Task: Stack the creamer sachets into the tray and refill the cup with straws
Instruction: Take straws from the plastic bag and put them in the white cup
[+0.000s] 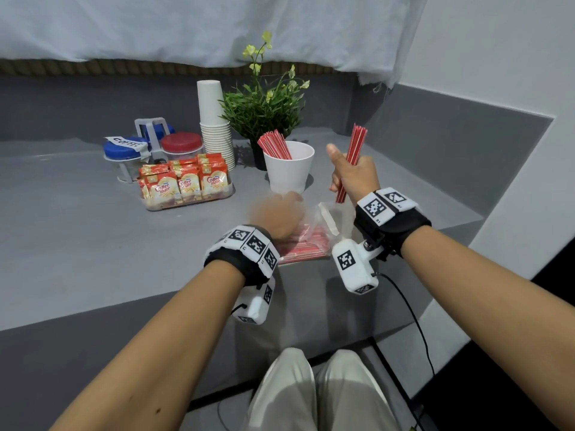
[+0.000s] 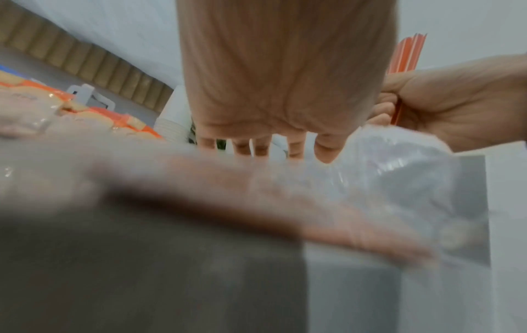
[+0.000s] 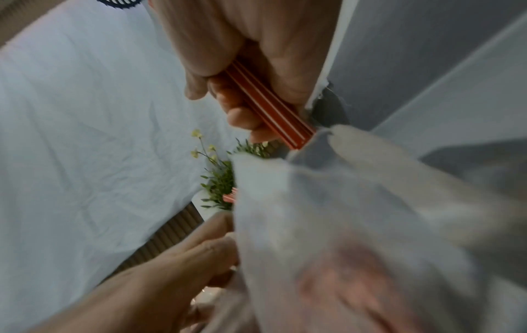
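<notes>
My right hand point(image 1: 351, 172) grips a bundle of red straws point(image 1: 357, 144) upright, just right of the white cup point(image 1: 289, 175). Several red straws point(image 1: 275, 144) lean in that cup. In the right wrist view the bundle point(image 3: 273, 108) runs through my curled fingers. A clear plastic bag point(image 1: 303, 245) with more red straws lies on the table in front of the cup. My left hand point(image 1: 277, 214), blurred, sits on the bag and holds its edge point(image 3: 342, 214); its fingertips are hidden. Creamer sachets point(image 1: 186, 181) stand packed in the clear tray point(image 1: 189, 203) at the left.
Behind the tray stand jars with blue point(image 1: 124, 150) and red point(image 1: 182, 143) lids. A tall stack of paper cups point(image 1: 214, 119) and a potted plant point(image 1: 264, 110) are at the back. The grey table's front edge is near my knees; a black cable point(image 1: 417, 321) hangs on the right.
</notes>
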Available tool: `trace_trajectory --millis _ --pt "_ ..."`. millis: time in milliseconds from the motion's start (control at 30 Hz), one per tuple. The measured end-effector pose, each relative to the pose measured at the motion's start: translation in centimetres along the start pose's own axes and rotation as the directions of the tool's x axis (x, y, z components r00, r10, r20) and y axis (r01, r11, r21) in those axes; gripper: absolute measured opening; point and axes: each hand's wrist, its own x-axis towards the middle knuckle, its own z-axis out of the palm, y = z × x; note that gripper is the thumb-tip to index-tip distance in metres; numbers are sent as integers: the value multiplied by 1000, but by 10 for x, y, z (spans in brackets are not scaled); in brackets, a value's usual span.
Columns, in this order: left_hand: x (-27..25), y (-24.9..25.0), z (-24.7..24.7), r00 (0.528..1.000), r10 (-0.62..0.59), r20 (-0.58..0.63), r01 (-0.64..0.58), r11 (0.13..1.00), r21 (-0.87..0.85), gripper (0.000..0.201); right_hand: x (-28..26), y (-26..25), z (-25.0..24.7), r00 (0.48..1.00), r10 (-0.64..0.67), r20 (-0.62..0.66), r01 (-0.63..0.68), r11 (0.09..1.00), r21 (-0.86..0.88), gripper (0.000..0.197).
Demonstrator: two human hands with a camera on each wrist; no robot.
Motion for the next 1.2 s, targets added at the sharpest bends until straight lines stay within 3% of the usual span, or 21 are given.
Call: trace_trajectory --millis 100,333,467,567,633,733,867,1033,1100,1200 --pt "20 9 -34 997 24 -78 -32 994 -104 35 19 -22 10 998 -59 17 59 998 7 50" --pt "62 16 -100 961 -5 -278 -39 988 -151 25 66 -56 43 992 -127 21 127 992 21 56" --pt "90 1 -115 944 -53 -325 2 988 -156 19 96 -58 65 989 -148 -26 145 986 -82 58" --pt "110 -14 -113 933 -115 -342 47 978 -201 3 113 -46 79 992 -123 -41 116 983 -142 61" --pt "122 -23 -108 923 -149 -355 72 973 -221 21 123 -34 87 995 -93 -30 85 977 -195 62" --pt "135 -33 -99 927 -190 -323 87 948 -306 33 133 -13 93 998 -46 36 54 960 -275 55" --pt "150 -41 -92 918 -176 -356 2 898 -440 32 140 20 96 992 14 121 39 905 -424 43" --pt "167 -47 -88 910 -187 -371 -60 825 -563 32 141 33 98 927 114 357 175 710 -682 21" --pt "169 -47 -87 906 -225 -357 -51 781 -622 32 139 31 99 904 136 406 228 649 -726 25" --pt "169 -46 -87 891 -290 -349 -52 699 -713 32 138 26 94 904 148 401 206 670 -713 37"
